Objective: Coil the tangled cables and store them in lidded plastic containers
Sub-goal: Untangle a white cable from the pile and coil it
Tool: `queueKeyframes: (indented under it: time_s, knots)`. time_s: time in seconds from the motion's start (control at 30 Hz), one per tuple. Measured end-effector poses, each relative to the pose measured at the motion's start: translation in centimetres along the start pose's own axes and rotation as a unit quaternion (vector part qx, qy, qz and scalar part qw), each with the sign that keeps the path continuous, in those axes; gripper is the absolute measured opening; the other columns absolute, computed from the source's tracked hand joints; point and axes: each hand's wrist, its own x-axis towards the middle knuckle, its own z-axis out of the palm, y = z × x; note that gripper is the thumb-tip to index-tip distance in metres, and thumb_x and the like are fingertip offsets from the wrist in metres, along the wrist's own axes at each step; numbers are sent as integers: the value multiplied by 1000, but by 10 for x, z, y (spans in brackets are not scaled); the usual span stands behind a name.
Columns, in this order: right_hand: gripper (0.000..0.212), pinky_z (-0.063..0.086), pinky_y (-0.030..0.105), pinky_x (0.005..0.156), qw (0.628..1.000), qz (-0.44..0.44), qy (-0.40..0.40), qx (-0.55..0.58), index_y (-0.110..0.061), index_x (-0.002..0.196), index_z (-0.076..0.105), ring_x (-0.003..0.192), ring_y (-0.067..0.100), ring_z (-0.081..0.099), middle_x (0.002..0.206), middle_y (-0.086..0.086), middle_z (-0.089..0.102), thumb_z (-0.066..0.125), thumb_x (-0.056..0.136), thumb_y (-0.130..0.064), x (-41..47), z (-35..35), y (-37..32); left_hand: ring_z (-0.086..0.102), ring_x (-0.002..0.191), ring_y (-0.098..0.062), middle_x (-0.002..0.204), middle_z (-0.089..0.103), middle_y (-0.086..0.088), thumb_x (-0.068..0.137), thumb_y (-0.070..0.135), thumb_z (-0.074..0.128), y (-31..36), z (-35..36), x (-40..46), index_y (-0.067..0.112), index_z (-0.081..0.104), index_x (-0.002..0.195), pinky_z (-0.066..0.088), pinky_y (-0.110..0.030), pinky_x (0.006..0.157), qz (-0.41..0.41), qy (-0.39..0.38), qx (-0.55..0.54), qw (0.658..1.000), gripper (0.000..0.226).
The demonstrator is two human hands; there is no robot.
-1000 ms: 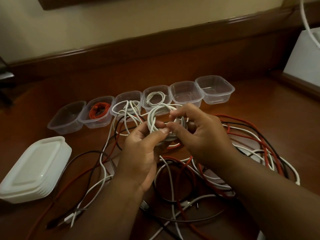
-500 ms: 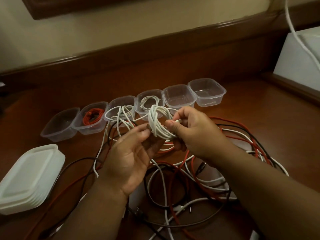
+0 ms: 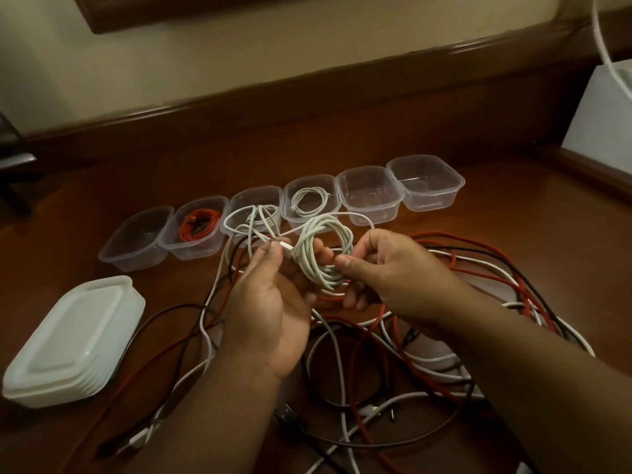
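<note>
A white cable coil [image 3: 323, 253] hangs between both hands above the table. My right hand [image 3: 383, 268] pinches the coil's right side. My left hand [image 3: 273, 302] pinches the cable's white plug end [image 3: 286, 247] beside the coil. Several clear containers stand in a row behind: an empty one [image 3: 136, 239] at the left, one with a red coil [image 3: 200, 224], one with loose white loops [image 3: 254, 213], one with a small white coil [image 3: 309, 200], and two empty ones [image 3: 369, 195] [image 3: 427, 183]. A tangle of red, black and white cables [image 3: 393, 354] lies under my hands.
A stack of white lids [image 3: 73, 340] sits at the near left on the wooden table [image 3: 513, 206]. A white box [image 3: 605, 121] stands at the far right with a white cord running up from it. A dark wooden ledge runs along the back.
My hands have drawn apart. The left hand has shifted from the coil to its plug end, and the coil has turned so its ring faces me. The view tilted slightly left.
</note>
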Motion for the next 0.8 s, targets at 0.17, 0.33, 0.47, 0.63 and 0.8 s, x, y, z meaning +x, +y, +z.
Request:
queueKeyframes:
  time_s: [0.17,0.33,0.47,0.63,0.8]
  knots:
    - [23,50,29,62,964,-25,-4,-266,-24,88,56,70,10,61,78,-2,66,61,92,-46,-6,17,5,46,46,-10,63,54,-2,105,26,38,-3,-2,3,10,53,96,47,-31,60,-11,101,-47,994,24]
    - [21,36,18,54,941,-63,-20,-332,-31,83,51,64,3,52,76,-9,59,60,93,-46,-12,26,7,36,38,-8,52,44,3,105,25,41,-5,5,6,17,55,95,33,-24,45,21,224,-17,974,19]
    - [17,41,19,49,974,-69,-17,-216,-25,83,57,52,2,54,67,-1,65,69,91,-34,-10,32,10,34,36,-8,50,45,4,106,27,39,-5,8,12,18,55,95,27,-22,41,36,251,3,967,22]
    - [16,34,18,39,996,35,-77,24,-10,85,51,42,10,46,61,7,60,65,94,-12,-6,29,8,32,35,-7,46,43,4,106,30,37,-6,9,20,13,56,102,26,-20,37,45,273,6,961,25]
    - [13,29,17,35,988,82,-84,97,-10,92,49,38,10,39,60,10,56,62,95,-8,-2,31,8,31,34,-7,51,42,2,106,30,37,-3,8,24,12,55,98,27,-19,36,38,280,3,959,26]
